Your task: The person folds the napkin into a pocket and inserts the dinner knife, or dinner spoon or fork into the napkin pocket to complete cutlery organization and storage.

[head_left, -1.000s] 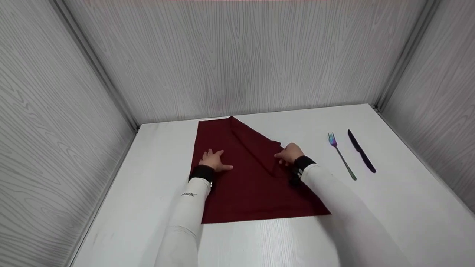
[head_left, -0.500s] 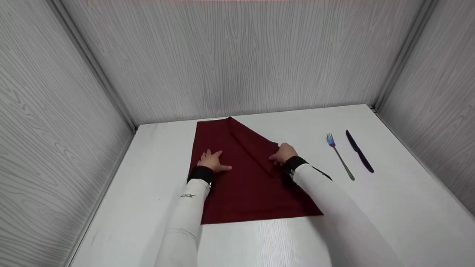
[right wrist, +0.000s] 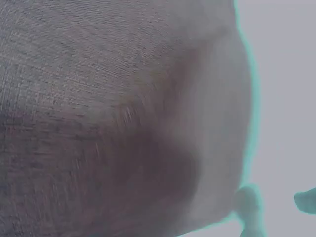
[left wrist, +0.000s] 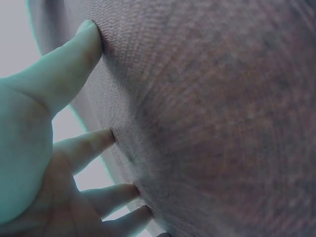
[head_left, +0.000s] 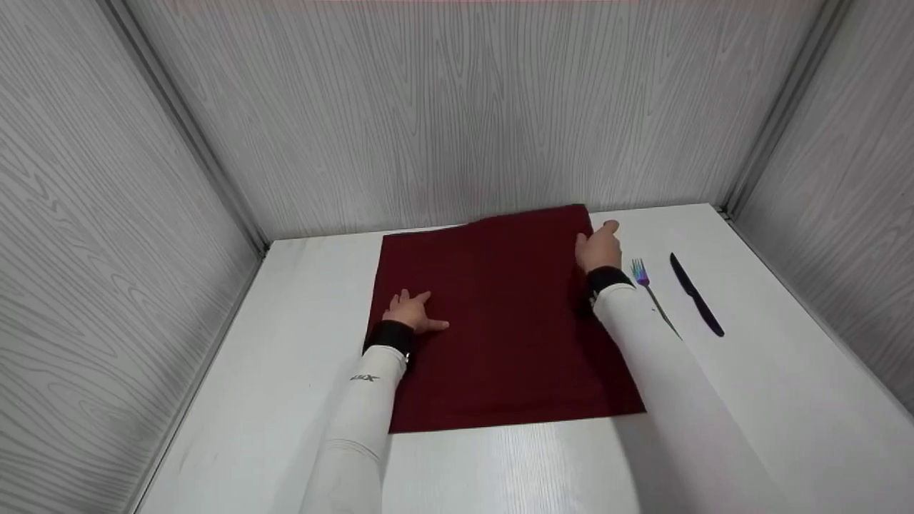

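A dark red cloth [head_left: 493, 321] lies spread over the middle of the white table, its far right corner a little raised near the back wall. My left hand [head_left: 408, 311] rests on the cloth's left side with fingers spread; in the left wrist view the thumb [left wrist: 74, 61] and fingertips press into the fabric. At the upper right edge is my right hand [head_left: 600, 248], thumb and fingers apart. In the right wrist view one fingertip [right wrist: 249, 202] overlaps the cloth's edge, while another stands off it over the white background.
A fork [head_left: 641, 275] with rainbow-coloured tines lies right of the cloth, its handle partly behind the right sleeve. Beside it is a dark knife [head_left: 696, 294]. Grey wood-grain panels [head_left: 457, 107] enclose the table at the back and both sides.
My right hand has moved away from me and to the right, letting go of the cloth. The folded-over far right corner has been turned back out. The left hand has stayed in place.
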Demonstrator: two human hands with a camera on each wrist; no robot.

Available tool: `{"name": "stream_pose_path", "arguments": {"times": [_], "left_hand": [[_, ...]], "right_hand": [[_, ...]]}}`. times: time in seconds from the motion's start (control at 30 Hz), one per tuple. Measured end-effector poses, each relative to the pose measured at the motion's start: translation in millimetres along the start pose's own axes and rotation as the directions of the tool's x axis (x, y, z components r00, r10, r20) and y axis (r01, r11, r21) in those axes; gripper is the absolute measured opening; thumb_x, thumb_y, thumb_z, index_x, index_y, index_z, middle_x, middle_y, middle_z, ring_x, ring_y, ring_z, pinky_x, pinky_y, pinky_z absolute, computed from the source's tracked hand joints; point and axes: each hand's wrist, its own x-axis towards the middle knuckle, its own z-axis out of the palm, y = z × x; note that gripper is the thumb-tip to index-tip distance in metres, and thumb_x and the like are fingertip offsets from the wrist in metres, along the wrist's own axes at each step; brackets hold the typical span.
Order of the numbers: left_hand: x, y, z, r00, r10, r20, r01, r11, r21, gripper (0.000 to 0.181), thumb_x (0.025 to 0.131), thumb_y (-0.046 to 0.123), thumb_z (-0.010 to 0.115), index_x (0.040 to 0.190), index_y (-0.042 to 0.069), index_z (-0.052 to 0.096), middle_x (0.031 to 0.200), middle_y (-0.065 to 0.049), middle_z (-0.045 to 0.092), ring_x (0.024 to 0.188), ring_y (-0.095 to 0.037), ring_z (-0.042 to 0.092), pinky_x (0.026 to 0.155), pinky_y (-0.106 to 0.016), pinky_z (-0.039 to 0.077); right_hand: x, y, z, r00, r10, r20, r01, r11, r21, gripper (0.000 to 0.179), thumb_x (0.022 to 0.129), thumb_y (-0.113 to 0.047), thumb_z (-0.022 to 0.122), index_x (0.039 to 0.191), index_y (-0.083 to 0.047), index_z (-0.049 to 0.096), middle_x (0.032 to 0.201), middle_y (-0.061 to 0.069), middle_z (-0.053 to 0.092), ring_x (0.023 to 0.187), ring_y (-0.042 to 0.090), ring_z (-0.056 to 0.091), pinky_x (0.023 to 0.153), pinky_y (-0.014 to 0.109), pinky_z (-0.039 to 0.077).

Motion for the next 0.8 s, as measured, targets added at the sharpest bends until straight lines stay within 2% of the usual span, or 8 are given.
{"name": "stream_pose_path", "arguments": {"times": [0.07, 0.17, 0.23, 0.3, 0.43, 0.6, 0.7, 0.8], "left_hand": [[1.3, -0.3, 0.7, 1.0, -0.001, 0.001, 0.001, 1.0, 0.0, 0.088, 0.095, 0.049, 0.077, 0.165, 0.014, 0.037, 0.172, -0.029, 0.018, 0.161, -0.047, 0.014, 0.128, -0.062, 0.022], [3.4, -1.0, 0.5, 1.0, 0.002, -0.006, -0.002, 1.0, 0.003, 0.088, 0.095, 0.05, 0.077, 0.165, 0.014, 0.037, 0.172, -0.029, 0.018, 0.161, -0.047, 0.014, 0.128, -0.061, 0.022], [4.6, -1.4, -0.2, 1.0, 0.008, -0.009, -0.008, 1.0, 0.005, 0.088, 0.094, 0.05, 0.077, 0.164, 0.014, 0.037, 0.172, -0.029, 0.018, 0.161, -0.048, 0.015, 0.127, -0.061, 0.022], [5.2, -2.3, -0.6, 1.0, 0.012, -0.004, -0.012, 1.0, 0.006, 0.088, 0.095, 0.049, 0.077, 0.165, 0.013, 0.037, 0.172, -0.03, 0.018, 0.161, -0.048, 0.014, 0.128, -0.061, 0.022], [5.8, -3.6, -0.4, 1.0, 0.008, 0.003, -0.008, 1.0, 0.0, 0.088, 0.094, 0.048, 0.077, 0.164, 0.012, 0.037, 0.171, -0.031, 0.018, 0.16, -0.049, 0.014, 0.127, -0.063, 0.022], [5.5, -2.1, -0.7, 1.0, 0.0, 0.003, 0.0, 1.0, -0.005, 0.088, 0.094, 0.047, 0.078, 0.164, 0.011, 0.038, 0.171, -0.031, 0.019, 0.16, -0.05, 0.014, 0.127, -0.064, 0.021], [6.5, 0.9, -2.3, 1.0, 0.009, 0.001, -0.009, 1.0, -0.001, 0.088, 0.094, 0.046, 0.078, 0.164, 0.011, 0.038, 0.171, -0.032, 0.019, 0.16, -0.05, 0.014, 0.127, -0.065, 0.021], [6.7, 4.2, -2.4, 1.0, 0.014, 0.004, -0.014, 1.0, 0.001, 0.089, 0.094, 0.046, 0.078, 0.164, 0.011, 0.037, 0.171, -0.032, 0.017, 0.16, -0.051, 0.014, 0.126, -0.065, 0.021]], "right_hand": [[-3.8, 0, 3, 0.995, -0.041, 0.093, 0.046, 0.998, -0.05, 0.054, 0.107, -0.02, 0.048, 0.148, 0.012, 0.035, 0.138, 0.038, 0.055, 0.123, 0.053, 0.059, 0.106, 0.059, 0.049], [-15.5, 3, 13, 0.965, -0.105, 0.24, 0.147, 0.975, -0.166, 0.05, 0.104, -0.019, 0.05, 0.141, 0.014, 0.047, 0.142, 0.039, 0.049, 0.13, 0.054, 0.054, 0.111, 0.059, 0.045], [-23.9, 8, 19, 0.944, -0.102, 0.313, 0.179, 0.957, -0.228, 0.048, 0.103, -0.019, 0.052, 0.137, 0.015, 0.051, 0.142, 0.038, 0.051, 0.132, 0.054, 0.051, 0.111, 0.06, 0.045], [-30.6, 13, 24, 0.934, -0.063, 0.351, 0.166, 0.947, -0.274, 0.047, 0.103, -0.018, 0.053, 0.138, 0.014, 0.052, 0.142, 0.036, 0.052, 0.135, 0.053, 0.047, 0.11, 0.063, 0.045], [-36.4, 24, 26, 0.924, 0.006, 0.383, 0.121, 0.944, -0.307, 0.049, 0.102, -0.018, 0.053, 0.14, 0.012, 0.051, 0.146, 0.033, 0.052, 0.14, 0.05, 0.041, 0.109, 0.067, 0.044], [-33.1, 32, 20, 0.917, -0.026, 0.398, 0.16, 0.938, -0.306, 0.05, 0.101, -0.017, 0.051, 0.138, 0.016, 0.05, 0.143, 0.038, 0.054, 0.139, 0.054, 0.043, 0.112, 0.065, 0.043], [-29.7, 35, 16, 0.916, -0.064, 0.395, 0.199, 0.929, -0.312, 0.04, 0.1, -0.016, 0.051, 0.124, 0.016, 0.056, 0.131, 0.039, 0.061, 0.131, 0.057, 0.051, 0.111, 0.062, 0.044], [-27.5, 37, 11, 0.917, -0.083, 0.39, 0.215, 0.927, -0.307, 0.024, 0.099, -0.014, 0.051, 0.1, 0.009, 0.061, 0.112, 0.034, 0.069, 0.109, 0.051, 0.062, 0.1, 0.059, 0.051]]}}
